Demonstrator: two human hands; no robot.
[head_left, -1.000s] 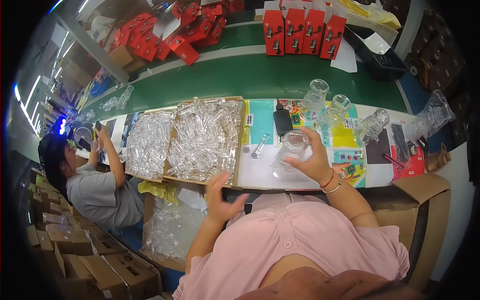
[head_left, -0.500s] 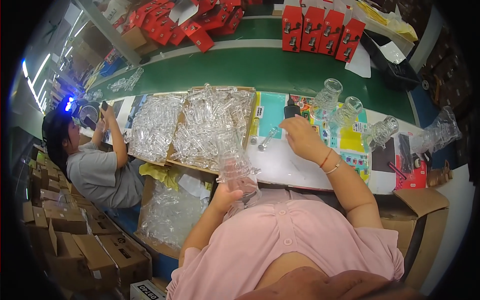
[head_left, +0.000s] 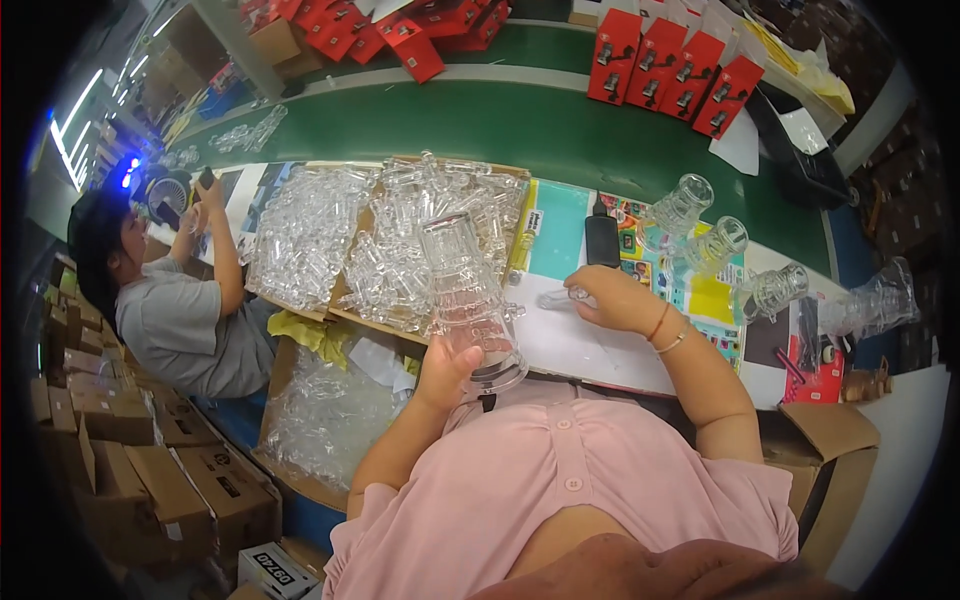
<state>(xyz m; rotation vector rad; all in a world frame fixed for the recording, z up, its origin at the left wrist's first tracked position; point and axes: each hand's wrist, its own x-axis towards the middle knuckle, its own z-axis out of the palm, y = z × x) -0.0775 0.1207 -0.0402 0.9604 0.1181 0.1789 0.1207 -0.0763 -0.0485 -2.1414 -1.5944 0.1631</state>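
Observation:
My left hand [head_left: 448,372] is closed around the lower part of a clear glass water pipe [head_left: 465,280], held tilted in front of my body. Its wide base points toward me, and a short glass stub sticks out on its right side. My right hand [head_left: 618,298] pinches one end of a small clear glass tube [head_left: 558,298] over the white board [head_left: 590,345]. Just beyond that hand lies a black bottle [head_left: 602,238] with a narrow tip. Cartons of small glass tubes [head_left: 395,255] lie beyond my left hand.
More glass pipes [head_left: 715,243] stand or lie on the right, one plastic-wrapped. Red boxes [head_left: 660,65] stand at the back right; others are heaped far left. An open carton of clear plastic [head_left: 330,425] sits lower left. Another person [head_left: 190,310] works at the left.
My right hand has moved from the black bottle toward me and taken hold of the small glass tube that lay on the board. The glass pipe stays in my left hand, tilted slightly differently.

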